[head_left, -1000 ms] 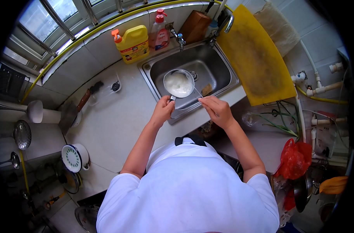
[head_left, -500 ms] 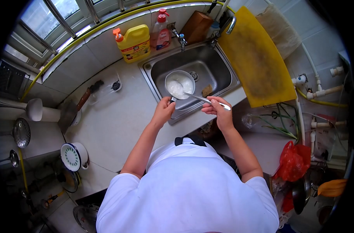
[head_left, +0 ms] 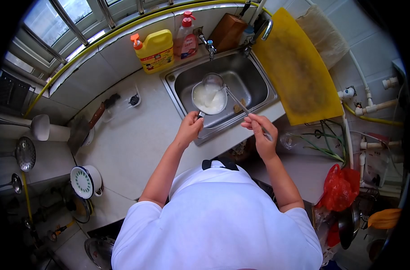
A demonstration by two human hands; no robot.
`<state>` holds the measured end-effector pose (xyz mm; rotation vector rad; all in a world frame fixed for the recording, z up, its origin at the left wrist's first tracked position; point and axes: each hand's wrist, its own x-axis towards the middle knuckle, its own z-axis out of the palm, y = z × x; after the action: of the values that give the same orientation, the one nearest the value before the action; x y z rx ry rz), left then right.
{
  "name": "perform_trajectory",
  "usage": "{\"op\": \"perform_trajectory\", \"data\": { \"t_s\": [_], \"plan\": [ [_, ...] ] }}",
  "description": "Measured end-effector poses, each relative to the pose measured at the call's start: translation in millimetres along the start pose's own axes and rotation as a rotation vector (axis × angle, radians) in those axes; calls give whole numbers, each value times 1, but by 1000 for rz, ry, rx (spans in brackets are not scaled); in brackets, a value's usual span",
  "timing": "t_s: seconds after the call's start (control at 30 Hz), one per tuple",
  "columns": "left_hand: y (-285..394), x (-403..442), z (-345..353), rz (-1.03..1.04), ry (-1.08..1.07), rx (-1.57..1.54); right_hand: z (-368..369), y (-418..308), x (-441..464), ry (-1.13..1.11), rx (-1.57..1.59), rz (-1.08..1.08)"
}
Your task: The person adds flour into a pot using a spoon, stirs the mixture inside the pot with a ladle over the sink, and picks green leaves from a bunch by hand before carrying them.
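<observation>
One saucepan point(head_left: 223, 102), white contents point(head_left: 208, 102), frame's upper centre, over one sink point(head_left: 250, 81); left hand point(head_left: 188, 129), fingers clamped round handle. One ladle point(head_left: 213, 82), above pan; right hand point(head_left: 262, 134), fingers closed on handle.

The words on the yellow bottle point(head_left: 156, 51) and the pink bottle point(head_left: 186, 38), near the top, are too small to read.
</observation>
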<state>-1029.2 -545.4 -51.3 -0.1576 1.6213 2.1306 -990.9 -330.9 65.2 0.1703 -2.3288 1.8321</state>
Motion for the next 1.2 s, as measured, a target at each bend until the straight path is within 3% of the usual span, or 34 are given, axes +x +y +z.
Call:
{"op": "perform_trajectory", "data": {
  "t_s": [0.03,0.07,0.13,0.23,0.5,0.67,0.9,0.97,1.0,1.07,1.2],
  "plan": [
    [0,0,0,-4,-5,-5,-2,1,0,-39,-107,-133],
    [1,0,1,-8,-11,-9,-4,0,0,-39,-107,-133],
    [2,0,1,-15,-12,-8,-8,-6,1,-184,-398,-409],
    [2,0,-1,-11,-21,-7,-8,-10,-6,-307,-424,-424],
    [6,-4,3,18,-19,-7,-1,8,-9,-347,-443,-381],
    [4,-4,4,19,-17,-7,-1,12,13,-398,-636,-581],
    [3,-4,2,2,-3,-33,-8,10,15,-434,-806,-594],
    [-3,-2,0,7,28,-10,-8,12,8,-334,-529,-266],
    [-3,-2,0,6,30,-11,-7,14,4,-336,-528,-266],
    [-3,-2,-1,20,25,21,-2,17,-2,-157,-72,204],
    [1,-5,3,-5,1,31,-1,16,1,-49,156,451]
  ]
}}
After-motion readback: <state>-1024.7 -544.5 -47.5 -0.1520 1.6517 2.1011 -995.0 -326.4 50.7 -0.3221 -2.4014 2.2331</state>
